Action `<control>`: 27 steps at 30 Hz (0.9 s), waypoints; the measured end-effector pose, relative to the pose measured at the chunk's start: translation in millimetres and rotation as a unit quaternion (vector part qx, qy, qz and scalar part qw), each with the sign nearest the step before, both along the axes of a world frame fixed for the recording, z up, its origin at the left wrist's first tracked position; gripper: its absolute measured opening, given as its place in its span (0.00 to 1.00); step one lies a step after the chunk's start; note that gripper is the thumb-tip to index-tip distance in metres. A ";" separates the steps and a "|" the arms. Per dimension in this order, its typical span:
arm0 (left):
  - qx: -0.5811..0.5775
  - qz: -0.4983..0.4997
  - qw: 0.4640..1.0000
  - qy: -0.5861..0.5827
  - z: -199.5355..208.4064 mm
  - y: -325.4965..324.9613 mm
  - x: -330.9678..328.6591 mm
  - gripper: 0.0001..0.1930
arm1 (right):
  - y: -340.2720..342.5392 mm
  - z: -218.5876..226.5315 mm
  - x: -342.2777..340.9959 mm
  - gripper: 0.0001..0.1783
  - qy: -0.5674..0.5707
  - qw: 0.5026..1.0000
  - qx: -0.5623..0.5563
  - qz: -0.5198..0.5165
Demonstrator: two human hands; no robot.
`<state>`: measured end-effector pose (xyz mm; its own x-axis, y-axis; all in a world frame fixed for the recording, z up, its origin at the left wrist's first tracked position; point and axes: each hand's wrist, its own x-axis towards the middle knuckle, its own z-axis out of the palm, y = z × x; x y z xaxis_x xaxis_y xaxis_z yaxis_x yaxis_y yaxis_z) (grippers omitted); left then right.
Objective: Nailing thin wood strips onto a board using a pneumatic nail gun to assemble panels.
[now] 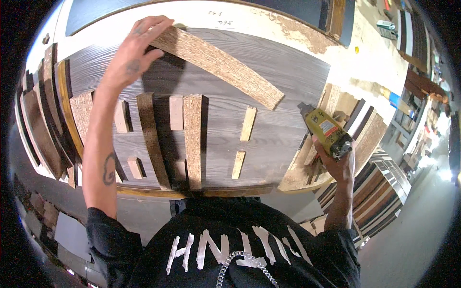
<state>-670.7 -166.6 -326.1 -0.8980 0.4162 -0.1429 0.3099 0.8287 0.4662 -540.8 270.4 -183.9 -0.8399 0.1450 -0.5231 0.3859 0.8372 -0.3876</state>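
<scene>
At the far left of the grey wood-grain panel [221,134], my left hand [143,44] is closed around the end of a chipboard strip [216,62]. The strip slants down to the right across the panel, and a dark shadow lies under its held end. My right hand [336,165] grips a grimy yellow-green bottle [324,127] beyond the panel's right edge. Its dark narrow tip points up and left, and a label shows on its side. Nearer me on the panel lie another chipboard strip [193,139], a dark strip [152,139] and several small wood blocks [248,124].
Narrow boards [43,129] stand in a bunch on the left. Offcuts [362,117] fill the right side by the bottle. Dark panels [283,12] lie along the far edge. Racks of strips [370,192] stand at the lower right, beside the floor.
</scene>
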 end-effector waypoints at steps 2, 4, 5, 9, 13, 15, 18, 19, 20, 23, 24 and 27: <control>0.032 0.010 0.999 -0.027 0.1 19.1 13.1 0.36 | -8.4 3.7 -11.3 0.26 -0.098 0.994 0.007 0.045; 0.072 -0.032 0.996 -0.052 -2.2 49.2 30.5 0.34 | -15.3 0.6 -9.3 0.27 -0.076 0.996 -0.033 -0.011; 0.093 -0.032 0.993 -0.065 0.6 59.7 38.9 0.34 | -19.5 -1.0 -6.3 0.28 -0.059 0.993 -0.078 -0.065; 0.141 -0.068 0.986 -0.057 -16.7 48.6 44.2 0.36 | -30.0 -5.2 -23.8 0.35 0.096 0.962 -0.006 0.257; 0.226 -0.048 0.973 -0.007 -10.9 60.4 44.0 0.35 | -40.8 -12.7 -39.4 0.36 0.135 0.948 -0.034 0.286; 0.210 -0.074 0.975 -0.003 -14.8 67.8 40.6 0.34 | -50.1 -9.6 -49.8 0.29 0.096 0.956 0.008 0.276; 0.201 -0.110 0.973 -0.007 -19.9 65.9 31.2 0.31 | -54.0 5.7 -75.2 0.25 -0.103 0.991 -0.012 0.087; 0.206 -0.105 0.973 0.006 -22.4 65.8 32.7 0.31 | -51.6 8.4 -74.5 0.24 -0.069 0.981 0.072 0.166; 0.212 -0.100 0.972 0.020 -24.3 66.3 34.4 0.32 | -48.4 15.4 -75.7 0.23 -0.068 0.987 0.077 0.121; 0.194 -0.068 0.979 0.011 -18.8 70.1 37.1 0.33 | -47.7 23.5 -79.9 0.23 -0.070 0.994 0.069 0.039; 0.196 -0.071 0.978 0.012 -20.8 71.1 36.7 0.33 | -41.1 23.7 -75.8 0.23 -0.069 0.994 0.071 0.036; 0.164 -0.103 0.981 0.017 -23.6 71.3 33.6 0.33 | -39.8 19.9 -75.8 0.24 -0.095 0.976 0.123 0.149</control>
<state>-637.1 -95.3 -349.7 -0.7918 0.6080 0.0586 0.4756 0.5534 0.6838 -616.6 230.6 -163.9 -0.7557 0.0499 -0.6530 0.1556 0.9822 -0.1051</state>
